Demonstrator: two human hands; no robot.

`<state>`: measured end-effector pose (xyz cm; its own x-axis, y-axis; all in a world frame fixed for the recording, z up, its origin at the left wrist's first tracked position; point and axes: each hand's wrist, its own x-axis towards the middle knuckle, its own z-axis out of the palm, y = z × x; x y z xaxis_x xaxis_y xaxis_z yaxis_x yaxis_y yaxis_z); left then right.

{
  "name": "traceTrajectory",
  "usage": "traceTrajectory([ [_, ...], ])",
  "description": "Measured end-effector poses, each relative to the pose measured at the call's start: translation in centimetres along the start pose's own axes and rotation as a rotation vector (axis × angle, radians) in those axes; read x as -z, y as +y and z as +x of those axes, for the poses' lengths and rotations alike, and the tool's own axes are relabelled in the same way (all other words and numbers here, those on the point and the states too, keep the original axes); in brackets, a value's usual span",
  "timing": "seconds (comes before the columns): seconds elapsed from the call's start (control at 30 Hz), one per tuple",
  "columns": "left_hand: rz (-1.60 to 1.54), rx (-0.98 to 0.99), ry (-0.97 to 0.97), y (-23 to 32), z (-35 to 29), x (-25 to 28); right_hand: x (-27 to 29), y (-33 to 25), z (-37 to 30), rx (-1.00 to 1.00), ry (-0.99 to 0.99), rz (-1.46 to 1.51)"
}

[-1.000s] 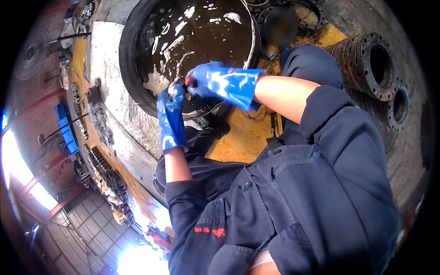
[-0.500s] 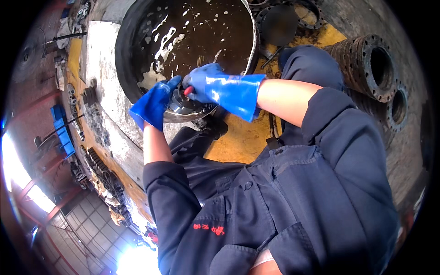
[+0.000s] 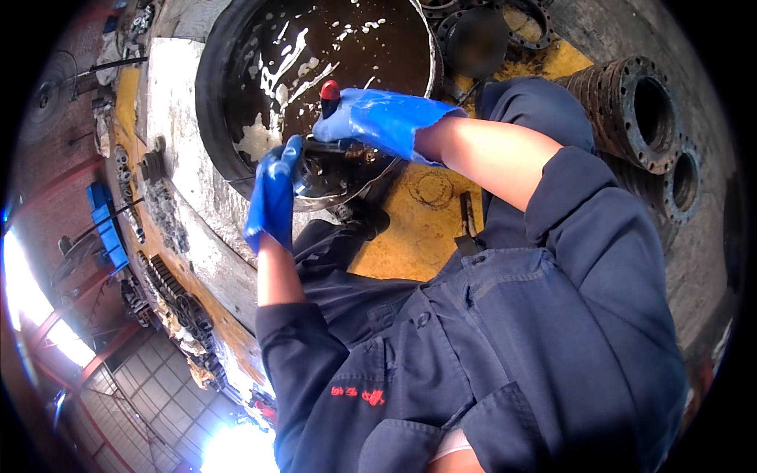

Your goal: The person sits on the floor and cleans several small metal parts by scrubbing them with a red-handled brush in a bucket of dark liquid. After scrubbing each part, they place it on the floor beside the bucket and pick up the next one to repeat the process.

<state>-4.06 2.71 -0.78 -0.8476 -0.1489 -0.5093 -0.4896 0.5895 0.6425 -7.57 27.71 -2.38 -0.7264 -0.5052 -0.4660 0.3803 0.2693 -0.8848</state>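
Note:
Both my hands wear long blue rubber gloves over a round tub (image 3: 203,102) of brown, foamy liquid. My right hand (image 3: 343,122) is closed around a hand tool with a red-and-black handle (image 3: 330,93). Its handle end points away from me, and most of the tool is hidden by the glove. A dark, wet, round metal part (image 3: 314,180) sits at the tub's near edge, below the tool. My left hand (image 3: 276,173) is closed on the left side of this part, its fingers pointing away from me.
Flanged metal rings (image 3: 631,114) are stacked at the right, with more flanges (image 3: 524,24) beyond the tub. Yellow flooring (image 3: 418,229) shows between my legs. A bench (image 3: 197,209) with tools and metal parts runs along the left, near a blue bin (image 3: 106,225).
My right hand has moved up and slightly away, and the red handle end has swung from pointing toward me to pointing away. My left hand has turned more upright beside the metal part.

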Motion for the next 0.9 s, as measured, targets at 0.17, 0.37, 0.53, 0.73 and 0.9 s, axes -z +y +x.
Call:
traceTrajectory([
  [0.17, 0.035, -0.164, 0.269, -1.0, -2.9, -3.4, -2.3, 4.0, 2.5, 0.193, -0.105, -0.016],
  [0.37, 0.087, -0.225, 0.330, -2.6, -2.8, -3.1, -4.8, 3.1, 5.8, 0.152, 0.057, -0.339],
  [0.53, 0.111, -0.209, 0.350, -2.1, -2.8, -3.5, -2.2, 2.0, 2.3, 0.039, -0.126, -0.152],
  [0.73, -0.010, -0.139, 0.140, -1.1, -2.2, -1.8, -3.2, 2.5, 4.6, 0.069, 0.295, -0.462],
  [0.9, -0.024, 0.124, -0.139, 1.1, -0.1, 1.2, -1.4, 1.8, 4.2, -0.140, 0.147, -0.767],
])
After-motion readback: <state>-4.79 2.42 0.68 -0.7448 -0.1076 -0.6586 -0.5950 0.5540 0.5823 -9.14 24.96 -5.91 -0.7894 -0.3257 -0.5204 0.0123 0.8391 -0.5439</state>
